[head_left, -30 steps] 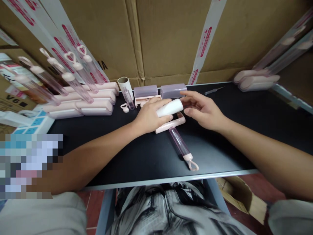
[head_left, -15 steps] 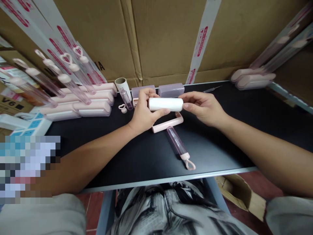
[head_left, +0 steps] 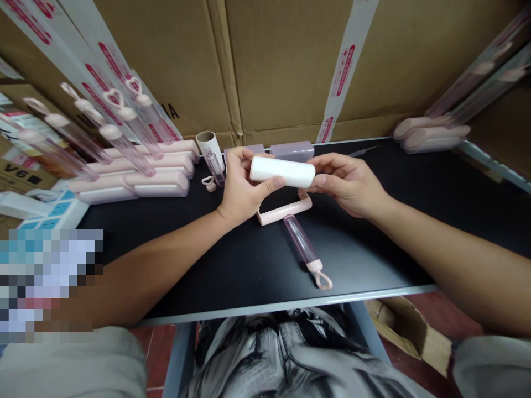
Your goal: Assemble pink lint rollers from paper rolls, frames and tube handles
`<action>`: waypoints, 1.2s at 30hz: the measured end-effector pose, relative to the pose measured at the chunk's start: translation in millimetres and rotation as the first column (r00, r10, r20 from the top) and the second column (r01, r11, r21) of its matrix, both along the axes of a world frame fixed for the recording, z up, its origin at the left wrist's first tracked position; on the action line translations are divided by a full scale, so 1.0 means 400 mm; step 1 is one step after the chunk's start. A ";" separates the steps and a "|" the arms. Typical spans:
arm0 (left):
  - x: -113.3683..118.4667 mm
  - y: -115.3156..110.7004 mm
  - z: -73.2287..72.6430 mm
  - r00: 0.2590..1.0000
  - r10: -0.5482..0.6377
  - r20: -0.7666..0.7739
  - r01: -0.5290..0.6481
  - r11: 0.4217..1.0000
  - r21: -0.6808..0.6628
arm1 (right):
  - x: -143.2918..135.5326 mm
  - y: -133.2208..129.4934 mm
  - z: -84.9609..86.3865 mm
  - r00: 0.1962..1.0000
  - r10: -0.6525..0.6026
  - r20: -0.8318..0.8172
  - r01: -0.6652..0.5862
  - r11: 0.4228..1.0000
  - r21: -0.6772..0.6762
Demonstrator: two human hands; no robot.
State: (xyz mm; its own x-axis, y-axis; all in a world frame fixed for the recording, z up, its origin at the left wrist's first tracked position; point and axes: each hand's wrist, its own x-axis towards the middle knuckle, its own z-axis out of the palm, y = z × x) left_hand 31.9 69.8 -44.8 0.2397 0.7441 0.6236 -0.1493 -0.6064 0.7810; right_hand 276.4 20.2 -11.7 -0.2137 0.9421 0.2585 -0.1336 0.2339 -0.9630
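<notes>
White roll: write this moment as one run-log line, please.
left hand: grips white roll | right hand: at roll's right end | roll: off table | on table: pink frame, purple handle

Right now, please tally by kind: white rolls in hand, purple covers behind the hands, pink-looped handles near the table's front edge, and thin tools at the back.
White roll: 1
Purple covers: 2
Pink-looped handle: 1
Thin tool: 1
Total: 5

Brown cardboard point(head_left: 282, 72) stands behind the black worktop point(head_left: 232, 265), pale tape with red print point(head_left: 347, 66) running up it. Far left: carton marked V6 point(head_left: 19, 179), labelled container near it, white block with blue panels point(head_left: 58, 209). Lower right: open carton point(head_left: 433, 345), red floor point(head_left: 446, 312).
</notes>
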 end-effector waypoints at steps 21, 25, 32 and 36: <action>0.006 -0.034 0.063 0.991 0.113 0.076 -0.071 0.903 -0.424 | 0.032 0.045 -0.031 0.932 -0.317 0.176 0.298 0.946 0.125; 0.001 -0.022 0.069 0.988 0.117 0.104 -0.048 0.859 -0.509 | 0.055 0.086 -0.075 0.726 -0.419 0.545 0.244 0.898 0.367; 0.011 -0.034 0.086 0.992 0.099 0.074 -0.044 0.844 -0.535 | 0.058 0.072 -0.060 0.691 -0.351 0.632 0.062 0.900 0.432; 0.024 -0.043 0.103 0.999 0.045 -0.008 -0.043 0.865 -0.500 | 0.039 0.025 -0.010 0.913 -0.239 0.330 0.121 0.932 0.341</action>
State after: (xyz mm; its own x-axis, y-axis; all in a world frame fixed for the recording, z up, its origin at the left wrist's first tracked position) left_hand 41.4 52.6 -3.5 0.1977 0.9662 0.1656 -0.1349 -0.1405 0.9808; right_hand 291.9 30.1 -15.6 -0.1819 0.8589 0.4787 0.2808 0.5119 -0.8118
